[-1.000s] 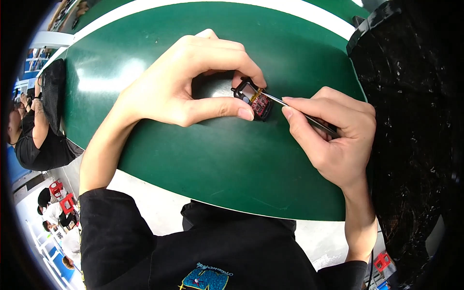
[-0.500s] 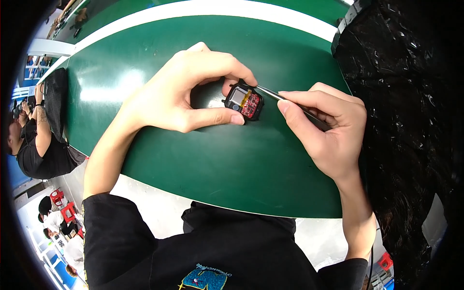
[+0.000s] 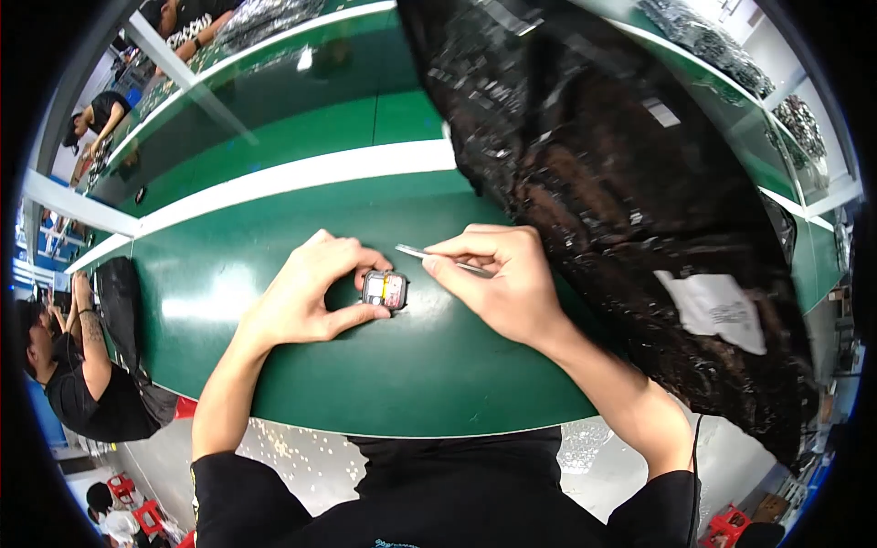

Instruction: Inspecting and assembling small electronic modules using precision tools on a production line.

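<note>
A small black-cased electronic device (image 3: 385, 290) lies open-faced near the middle of the green tabletop, showing a red circuit board, a silvery block and a strip of yellow. My left hand (image 3: 315, 292) grips its case between thumb and fingers, thumb on the near edge and index finger on the far one. Metal tweezers (image 3: 416, 251) are pinched in my right hand (image 3: 502, 279), just right of the device. Their tips point left, above the device's far right corner and apart from it; whether they hold anything is too small to tell.
A large black plastic bag (image 3: 603, 164) with a white label (image 3: 717, 310) stands close beyond my right hand and forearm. A white rail (image 3: 320, 178) borders the far side of the green table (image 3: 411, 384). At the left sits a co-worker (image 3: 78, 365) beside a dark bag (image 3: 119, 310).
The view has tilted up and swung right, bringing in more of the black bag. The tweezer tips have drawn away from the device's edge. My left hand keeps its hold.
</note>
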`<state>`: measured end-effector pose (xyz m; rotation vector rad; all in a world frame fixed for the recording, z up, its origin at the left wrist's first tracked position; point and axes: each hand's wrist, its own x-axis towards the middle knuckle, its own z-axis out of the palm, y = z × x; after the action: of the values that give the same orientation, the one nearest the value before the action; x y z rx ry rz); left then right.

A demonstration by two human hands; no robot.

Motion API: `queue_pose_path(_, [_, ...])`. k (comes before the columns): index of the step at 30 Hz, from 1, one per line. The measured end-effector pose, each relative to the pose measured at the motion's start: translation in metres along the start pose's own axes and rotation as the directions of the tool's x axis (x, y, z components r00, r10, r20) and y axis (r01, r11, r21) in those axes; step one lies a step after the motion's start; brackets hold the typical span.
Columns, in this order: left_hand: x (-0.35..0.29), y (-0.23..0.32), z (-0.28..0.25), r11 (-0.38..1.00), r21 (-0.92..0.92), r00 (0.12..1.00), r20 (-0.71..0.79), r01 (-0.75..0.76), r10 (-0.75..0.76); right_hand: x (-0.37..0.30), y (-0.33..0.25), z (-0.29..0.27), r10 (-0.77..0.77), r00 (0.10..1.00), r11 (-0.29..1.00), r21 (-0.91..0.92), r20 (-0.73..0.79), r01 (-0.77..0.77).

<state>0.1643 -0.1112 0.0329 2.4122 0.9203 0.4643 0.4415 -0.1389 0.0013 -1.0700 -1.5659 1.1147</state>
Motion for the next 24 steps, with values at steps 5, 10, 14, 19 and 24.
queue_pose_path(5, [0.005,0.014,-0.001,0.999,0.027,1.0,-0.019,-0.02,0.02,-0.005,0.016,-0.003,0.046,0.999,0.99,0.136,0.012,-0.047])
queue_pose_path(10, [-0.012,0.012,-0.009,0.991,-0.043,0.986,-0.105,0.123,-0.127,-0.003,-0.003,0.012,0.154,0.984,0.988,0.009,0.091,-0.156])
queue_pose_path(14, [-0.004,-0.004,-0.01,0.969,-0.209,0.906,-0.371,0.133,-0.204,-0.027,0.024,-0.009,0.134,0.985,0.966,0.235,-0.107,-0.106])
queue_pose_path(19, [-0.029,0.009,-0.099,0.957,-0.276,0.723,-0.678,-0.086,-0.13,-0.048,0.015,-0.015,0.129,0.986,0.955,0.283,-0.103,-0.095])
queue_pose_path(24, [0.038,0.1,-0.152,0.941,-0.108,0.768,-0.611,-0.32,0.191,-0.052,0.005,-0.025,0.104,0.991,0.956,0.283,-0.084,-0.076])
